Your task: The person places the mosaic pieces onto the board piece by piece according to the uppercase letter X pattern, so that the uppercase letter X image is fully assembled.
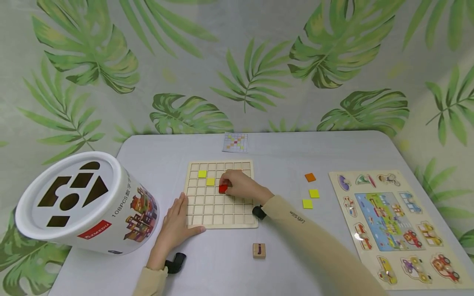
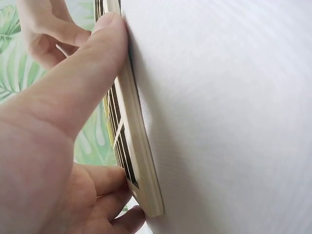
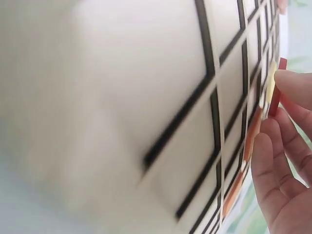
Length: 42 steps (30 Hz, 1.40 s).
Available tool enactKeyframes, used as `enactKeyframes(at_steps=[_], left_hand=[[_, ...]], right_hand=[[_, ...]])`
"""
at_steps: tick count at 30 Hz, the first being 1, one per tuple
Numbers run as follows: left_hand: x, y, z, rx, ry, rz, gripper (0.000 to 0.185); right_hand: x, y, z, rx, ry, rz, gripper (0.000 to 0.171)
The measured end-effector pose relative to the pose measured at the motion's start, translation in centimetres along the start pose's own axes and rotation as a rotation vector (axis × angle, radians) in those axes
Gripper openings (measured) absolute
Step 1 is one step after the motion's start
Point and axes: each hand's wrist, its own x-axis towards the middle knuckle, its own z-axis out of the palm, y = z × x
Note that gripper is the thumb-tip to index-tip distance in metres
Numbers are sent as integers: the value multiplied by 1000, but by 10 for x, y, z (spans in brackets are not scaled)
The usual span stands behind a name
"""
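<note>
On the wooden grid board [image 1: 221, 195], the right hand [image 1: 240, 186] pinches a red square tile [image 1: 223, 188] over a cell beside two yellow tiles [image 1: 206, 177]; whether it is seated looks unclear. The left hand [image 1: 177, 222], fingers straight, presses the board's left edge.

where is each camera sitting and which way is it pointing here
Head: worn on the head, looking forward and down at the table; both hands and sleeves show.
Left wrist: beside the left hand, looking along the grid board edge; thumb presses it.
Right wrist: close over the board, facing the right hand, which pinches a red tile.
Shared: the head and right wrist views both show the red tile; all three show the board.
</note>
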Motion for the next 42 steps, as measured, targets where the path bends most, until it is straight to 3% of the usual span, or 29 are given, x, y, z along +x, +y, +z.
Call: enactKeyframes(at_steps=[8, 15, 19, 25, 32, 37, 42], left_hand=[[-1, 1, -1, -3, 4, 3, 111], [0, 1, 0, 0, 5, 4, 111], [1, 0, 0, 1, 9, 6, 111], [0, 1, 1, -10, 23, 10, 111], [-1, 0, 2, -14, 20, 2, 111], [-1, 1, 1, -13, 14, -3, 112], [-1, 2, 1, -10, 19, 5, 111]], right_hand=[[12, -9, 10, -97, -20, -7, 22], [9, -9, 7, -24, -35, 20, 21], [-2, -4, 0, 19, 12, 17, 18], [-42, 23, -33, 85, 116, 14, 19], [-112, 86, -73, 52, 252, 95, 18], [-154, 123, -90, 18, 284, 202, 21], [-175, 136, -99, 8, 269, 250, 26]])
